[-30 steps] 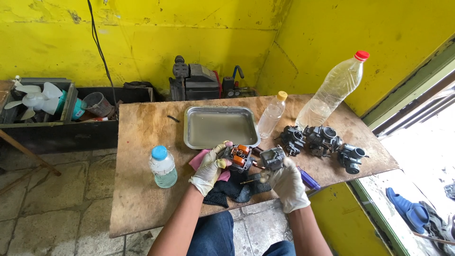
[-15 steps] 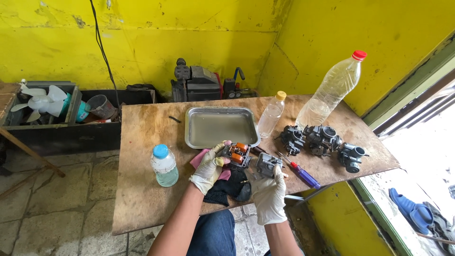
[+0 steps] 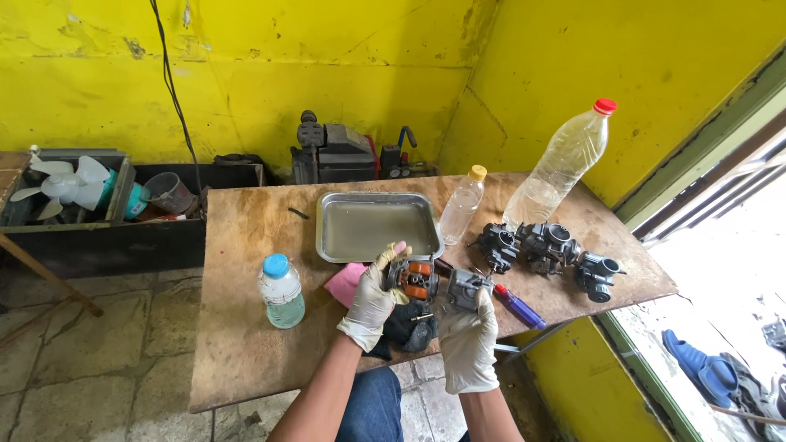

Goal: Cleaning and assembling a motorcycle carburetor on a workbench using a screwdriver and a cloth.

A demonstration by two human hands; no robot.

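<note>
A carburettor (image 3: 412,278) is gripped by the left hand (image 3: 372,299); its cover (image 3: 465,288) is clasped by the right hand (image 3: 468,340), partly hidden behind fingers; a tray (image 3: 327,245) lies beyond.

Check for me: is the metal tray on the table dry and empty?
No, the metal tray holds a shallow pool of murky liquid.

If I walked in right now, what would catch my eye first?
The bright yellow walls, then two gloved hands over a worn wooden table: the left hand holds a part with orange pieces, the right hand a grey metal part. A tall bottle leans behind three carburetors at the right.
</note>
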